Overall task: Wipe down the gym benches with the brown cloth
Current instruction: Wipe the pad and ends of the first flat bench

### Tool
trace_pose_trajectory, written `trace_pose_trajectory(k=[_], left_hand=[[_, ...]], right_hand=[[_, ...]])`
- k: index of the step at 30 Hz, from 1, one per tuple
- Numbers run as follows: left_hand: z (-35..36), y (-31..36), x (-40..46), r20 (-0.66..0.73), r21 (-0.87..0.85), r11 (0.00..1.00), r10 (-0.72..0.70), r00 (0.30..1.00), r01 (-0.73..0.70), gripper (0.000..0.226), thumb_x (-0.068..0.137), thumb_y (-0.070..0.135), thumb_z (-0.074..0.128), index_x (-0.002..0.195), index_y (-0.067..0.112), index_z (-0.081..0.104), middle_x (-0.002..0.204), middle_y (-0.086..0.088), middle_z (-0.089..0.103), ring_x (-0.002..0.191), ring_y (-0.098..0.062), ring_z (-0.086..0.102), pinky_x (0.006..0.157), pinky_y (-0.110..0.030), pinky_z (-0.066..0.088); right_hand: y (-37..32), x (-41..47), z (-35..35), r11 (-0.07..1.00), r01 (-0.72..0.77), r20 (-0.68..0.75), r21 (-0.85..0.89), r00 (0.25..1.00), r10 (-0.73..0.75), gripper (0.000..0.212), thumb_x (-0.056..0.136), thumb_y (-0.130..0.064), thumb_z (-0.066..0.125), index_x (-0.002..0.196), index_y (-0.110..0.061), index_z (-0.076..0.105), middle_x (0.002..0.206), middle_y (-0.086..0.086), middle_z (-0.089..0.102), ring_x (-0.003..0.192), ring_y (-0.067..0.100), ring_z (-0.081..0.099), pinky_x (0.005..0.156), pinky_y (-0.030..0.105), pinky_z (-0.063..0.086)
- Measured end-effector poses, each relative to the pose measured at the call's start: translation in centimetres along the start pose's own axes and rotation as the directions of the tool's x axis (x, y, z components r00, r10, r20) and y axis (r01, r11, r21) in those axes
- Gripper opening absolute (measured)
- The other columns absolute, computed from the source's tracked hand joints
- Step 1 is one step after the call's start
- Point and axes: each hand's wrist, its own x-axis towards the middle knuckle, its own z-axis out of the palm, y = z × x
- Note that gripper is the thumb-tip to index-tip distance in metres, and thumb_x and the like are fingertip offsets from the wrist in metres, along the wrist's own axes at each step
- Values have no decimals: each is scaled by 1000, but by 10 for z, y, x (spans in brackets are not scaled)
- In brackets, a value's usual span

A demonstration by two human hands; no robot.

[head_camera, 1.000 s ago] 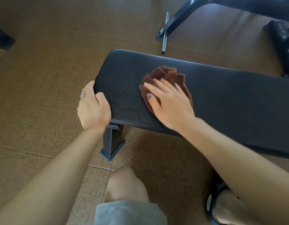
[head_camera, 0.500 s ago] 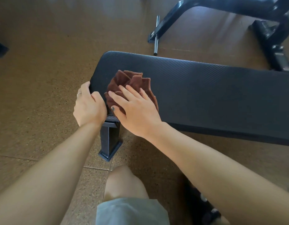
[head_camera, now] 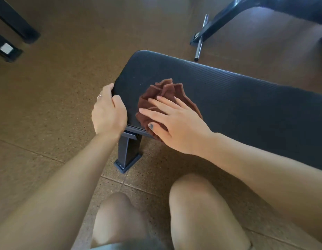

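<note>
Wiping in progress at the left end of the bench. Floor (head_camera: 57, 98) at far left: brown speckled tile with visible seams, matte; two dark frame feet (head_camera: 10, 33) of other equipment stand on it in the upper left corner. Left hand (head_camera: 108, 114) grips the rounded end corner of the surface (head_camera: 238, 98), fingers curled over the edge, thumb on top, a thin ring on one finger; judged to be steadying the bench. Bench leg (head_camera: 128, 152) below: dark square-section post on a flat foot plate. Surface itself is black padded upholstery with a fine ribbed weave, corners rounded. Brown cloth (head_camera: 165, 91) lies bunched in soft pleats on the pad near its front edge, just right of the left hand, apart from it. Right hand (head_camera: 174, 123) lies flat on the cloth, fingers straight and spread, pressing it down rather than holding it. Cloth looks like nappy terry, pliable. Next move, as a judgement: a pressed stroke rightward along the long remaining stretch of pad, keeping the palm flat so the folds do not slip out. Second bench frame (head_camera: 229, 17) with a chrome bar (head_camera: 201, 38) at upper right appears not yet reached.
</note>
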Motion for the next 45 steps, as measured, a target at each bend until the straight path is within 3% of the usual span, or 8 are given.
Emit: trace_pose_trajectory(k=[5,14,21,24,31,39,42,45], left_hand=[[-2,0,2,27,12,1000,-16,999,16,50,105,19,31,153,23,44,151,-12,52,135,-33,49,111,-40,36],[-9,8,-5,52,29,998,-59,997,57,53,103,20,30,154,24,45,154,-5,52,137,-29,49,116,-42,37],[-6,10,-5,31,70,996,-58,998,55,51,103,17,31,151,21,47,151,-6,54,135,-29,50,112,-40,36],[-5,9,-4,13,56,996,-63,998,63,46,102,14,33,144,18,51,143,-10,59,127,-35,53,100,-40,40],[-3,3,-2,-7,5,999,-41,999,41,48,99,15,33,143,22,51,133,-10,64,117,-37,57,96,-47,45],[-1,0,2,39,-16,999,-41,998,42,50,100,17,34,149,20,48,146,-6,58,131,-29,52,107,-41,40],[0,2,0,26,-4,999,-54,998,54,49,101,13,36,148,19,48,146,-6,58,129,-31,53,105,-41,39],[0,3,0,18,0,999,-43,999,43,49,101,16,33,148,17,48,148,-6,56,130,-31,52,103,-41,39]], right_hand=[[0,71,4,1000,-15,-17,12,1000,15,47,109,-44,34,153,-36,49,163,-4,44,154,21,32,127,49,23],[1,-14,2,997,35,3,65,999,-35,49,107,-49,33,152,-38,48,162,-4,45,153,23,37,127,42,12],[7,79,8,994,56,-56,96,997,-51,47,106,-44,34,147,-37,56,158,-3,50,151,20,37,124,48,23],[1,132,12,996,-6,-21,86,1000,7,47,107,-44,34,149,-37,54,160,-3,48,153,19,34,125,50,21],[1,179,16,998,-15,-56,60,998,18,41,106,-45,40,129,-28,69,131,-5,68,134,18,49,119,44,27],[73,180,-6,982,-179,-80,62,980,183,45,109,-42,34,148,-30,52,153,-7,51,145,18,39,117,43,32],[60,139,-1,960,-277,-105,37,954,279,50,107,-44,33,152,-30,50,160,2,45,150,24,35,122,46,27],[27,77,2,969,-241,-109,59,963,246,55,105,-49,28,153,-33,50,163,5,43,153,28,33,125,49,24]])
